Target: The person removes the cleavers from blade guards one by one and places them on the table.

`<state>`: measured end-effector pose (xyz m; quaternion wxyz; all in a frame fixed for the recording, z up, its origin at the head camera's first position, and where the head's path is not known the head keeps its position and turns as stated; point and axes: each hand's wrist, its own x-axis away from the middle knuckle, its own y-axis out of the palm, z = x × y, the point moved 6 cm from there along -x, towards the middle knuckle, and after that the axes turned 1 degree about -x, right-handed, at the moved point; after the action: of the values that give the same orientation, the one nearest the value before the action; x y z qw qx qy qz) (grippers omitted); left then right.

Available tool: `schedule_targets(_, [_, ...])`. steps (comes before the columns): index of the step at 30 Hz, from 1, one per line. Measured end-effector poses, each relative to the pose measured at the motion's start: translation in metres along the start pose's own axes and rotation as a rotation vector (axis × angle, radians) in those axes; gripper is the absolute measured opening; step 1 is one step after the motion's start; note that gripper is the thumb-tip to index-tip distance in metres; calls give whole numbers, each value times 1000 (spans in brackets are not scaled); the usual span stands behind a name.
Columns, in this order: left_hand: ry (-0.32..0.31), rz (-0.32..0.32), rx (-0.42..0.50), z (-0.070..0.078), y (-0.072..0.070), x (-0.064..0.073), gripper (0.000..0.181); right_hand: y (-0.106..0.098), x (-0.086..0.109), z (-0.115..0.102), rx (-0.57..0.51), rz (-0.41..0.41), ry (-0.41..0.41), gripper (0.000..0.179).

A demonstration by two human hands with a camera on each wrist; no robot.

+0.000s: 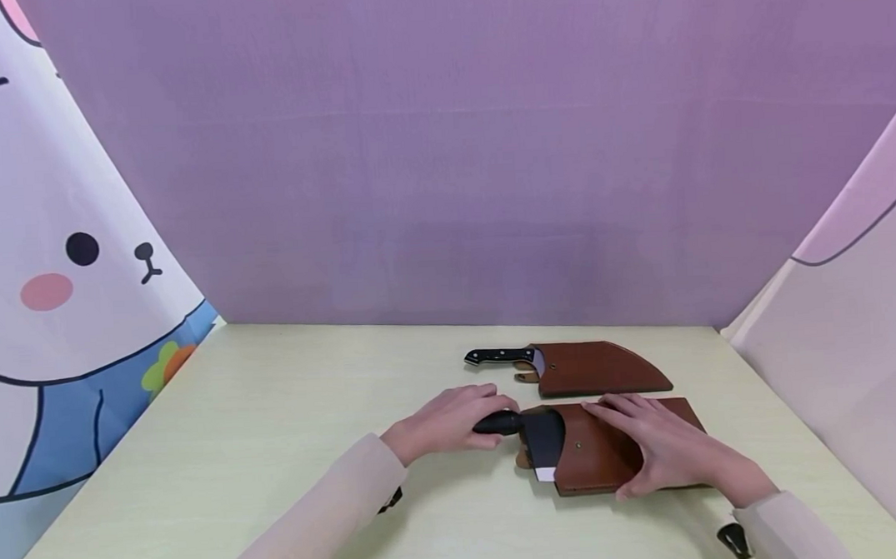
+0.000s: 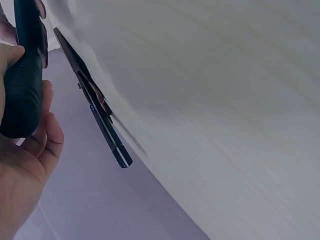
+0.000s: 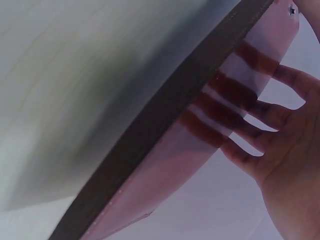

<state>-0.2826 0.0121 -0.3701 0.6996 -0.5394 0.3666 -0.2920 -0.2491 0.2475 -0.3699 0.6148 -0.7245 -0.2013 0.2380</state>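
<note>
A cleaver with a black handle (image 1: 499, 423) and dark blade (image 1: 545, 438) sits partly in a brown leather sheath (image 1: 591, 465). My left hand (image 1: 454, 421) grips the handle, its fingers curled round it; the left wrist view shows the same dark handle (image 2: 22, 95). Across the sheath spans my right hand (image 1: 665, 445), fingers towards its far edge and thumb by the near edge. In the right wrist view the spread fingers touch the glossy sheath (image 3: 165, 170), while the thumb is hidden. A strip of bright blade shows beside the sheath mouth.
Behind lies a second knife with a black riveted handle (image 1: 500, 356) in a brown curved sheath (image 1: 602, 369). The pale table (image 1: 310, 377) meets a purple cloth backdrop (image 1: 451, 188). A cartoon-printed cloth (image 1: 83, 345) hangs on the left.
</note>
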Motion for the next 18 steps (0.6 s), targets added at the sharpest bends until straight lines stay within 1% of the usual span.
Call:
schedule_targets(9, [-3,-11,11,-2,0,4,38,0,3,0,17,53,-46,107])
schedule_targets(18, [-5,-25,17,-4,1,8,38,2,4,2,14,54,-52,105])
